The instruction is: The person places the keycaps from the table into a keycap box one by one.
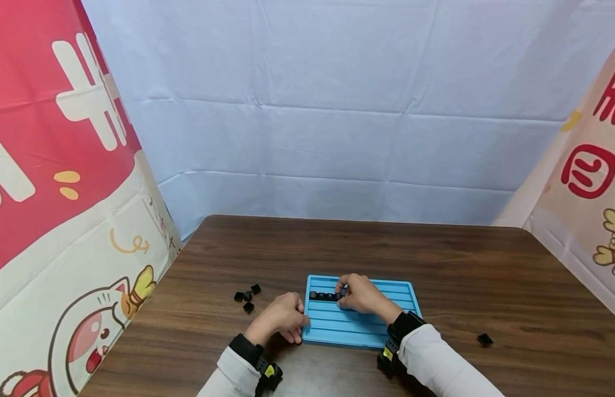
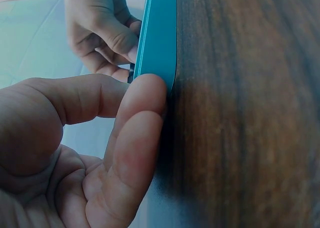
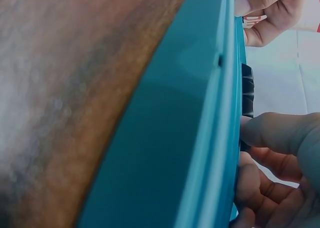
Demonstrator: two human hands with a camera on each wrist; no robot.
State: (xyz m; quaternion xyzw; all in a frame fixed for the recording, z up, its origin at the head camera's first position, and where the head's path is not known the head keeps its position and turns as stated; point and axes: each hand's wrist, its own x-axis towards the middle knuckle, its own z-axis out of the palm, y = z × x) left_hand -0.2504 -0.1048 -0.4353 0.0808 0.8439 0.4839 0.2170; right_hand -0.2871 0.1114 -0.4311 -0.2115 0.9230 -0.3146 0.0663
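A light blue grooved board (image 1: 337, 328) lies on the table, with a row of small black blocks (image 1: 321, 296) in one of its upper grooves. At the right end of that row my right hand (image 1: 362, 295) pinches a black block between thumb and fingers; its fingers mostly cover that block. In the right wrist view, the row of black blocks (image 3: 247, 90) stands up past the board's edge, close to the right fingertips. My left hand (image 1: 282, 317) grips the board's left edge. The left wrist view shows its fingertips (image 2: 142, 95) against the board's side wall (image 2: 159, 38).
Several loose black blocks (image 1: 248, 307) lie left of the board, beyond my left hand. Another black block (image 1: 485, 339) sits alone on the right part of the brown wooden table (image 1: 451, 264). A pale cloth (image 1: 337, 138) hangs behind the table, and printed cloths hang at both sides.
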